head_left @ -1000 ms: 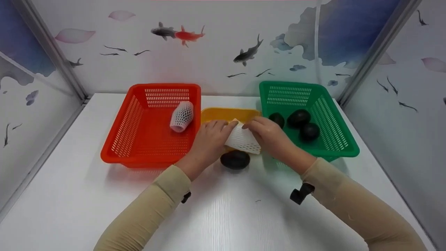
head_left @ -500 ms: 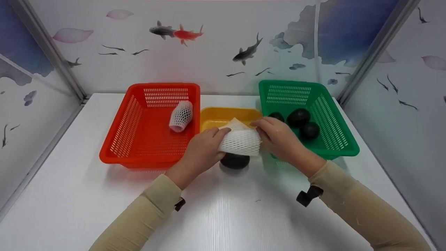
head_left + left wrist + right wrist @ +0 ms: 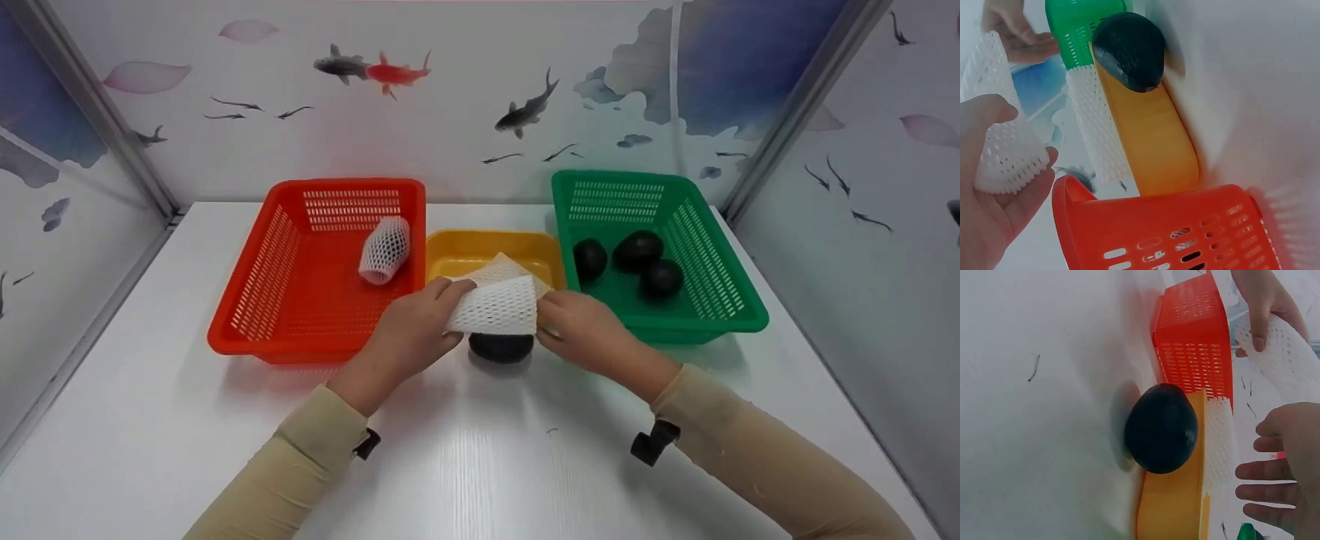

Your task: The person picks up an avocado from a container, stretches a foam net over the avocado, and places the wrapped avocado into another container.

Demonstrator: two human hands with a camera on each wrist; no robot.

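Observation:
My left hand point(image 3: 409, 326) pinches a white foam net sleeve point(image 3: 499, 306) between thumb and fingers, holding it in front of the yellow tray point(image 3: 442, 238). At the sleeve's right end is my right hand point(image 3: 585, 330); the right wrist view shows its fingers loosely spread, holding nothing. A dark avocado point(image 3: 1161, 428) lies on the table before the tray, partly covered by the sleeve in the head view. Another foam net point(image 3: 1095, 121) sticks up over the tray's rim behind it.
At left stands a red basket point(image 3: 315, 330) with an avocado in a foam net point(image 3: 385, 251) inside. A green basket point(image 3: 697, 326) at right contains several bare avocados point(image 3: 637, 251). A wall printed with fish point(image 3: 450, 150) closes off the table's back.
The foam sleeve has come left and toward me with my left hand, away from over the tray. My right hand has dropped lower beside the sleeve's right end.

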